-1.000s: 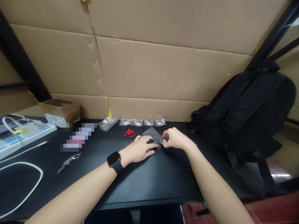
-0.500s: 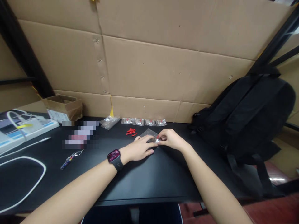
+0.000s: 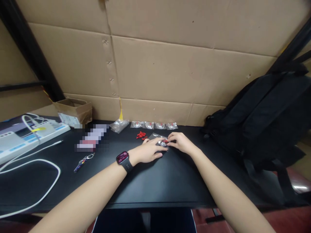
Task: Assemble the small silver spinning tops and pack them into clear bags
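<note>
Black table: shiny disc at clear bag. Left hand flat, grip released. Right hand, grip pinching disc's rim. Disc likely light, stiff, slippery; best held by rim.

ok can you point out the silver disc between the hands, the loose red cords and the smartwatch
silver disc point(image 3: 162, 143): head view, on its shiny upper face
red cords point(image 3: 140, 135): head view, middle of the pile
smartwatch point(image 3: 122, 157): head view, on its lit screen
</note>
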The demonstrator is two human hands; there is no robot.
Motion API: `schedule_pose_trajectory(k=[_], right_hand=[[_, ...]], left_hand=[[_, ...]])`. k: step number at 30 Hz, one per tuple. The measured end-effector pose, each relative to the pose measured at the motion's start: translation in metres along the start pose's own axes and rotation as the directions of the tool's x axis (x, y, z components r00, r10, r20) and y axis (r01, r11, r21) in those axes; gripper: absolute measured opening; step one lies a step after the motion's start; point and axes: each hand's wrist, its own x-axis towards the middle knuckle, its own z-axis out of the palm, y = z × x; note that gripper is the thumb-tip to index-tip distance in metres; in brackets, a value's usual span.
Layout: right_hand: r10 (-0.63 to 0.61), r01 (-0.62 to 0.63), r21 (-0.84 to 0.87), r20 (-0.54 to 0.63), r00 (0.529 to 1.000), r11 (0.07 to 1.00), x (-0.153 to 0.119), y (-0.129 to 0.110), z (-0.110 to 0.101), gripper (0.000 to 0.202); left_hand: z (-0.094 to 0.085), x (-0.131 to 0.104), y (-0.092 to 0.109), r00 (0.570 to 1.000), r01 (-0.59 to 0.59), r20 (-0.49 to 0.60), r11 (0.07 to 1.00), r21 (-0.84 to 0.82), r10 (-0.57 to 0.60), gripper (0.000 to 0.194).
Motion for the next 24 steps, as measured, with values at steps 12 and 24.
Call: schedule_pose_trajectory(k=[12, 24], right_hand=[[0.047, -0.063, -0.106, -0.149, 0.988, 0.992, 0.004, -0.025, 0.010, 0.016], [-0.023, 0.033, 0.099, -0.094, 0.995, 0.995, 0.005, -0.013, 0.013, 0.022]], left_hand=[[-0.007, -0.001, -0.002, 0.995, -0.091, 0.030, 0.994, -0.060, 0.093, 0.040], [-0.010, -0.002, 0.002, 0.987, -0.112, 0.102, 0.990, -0.088, 0.121, 0.049]])
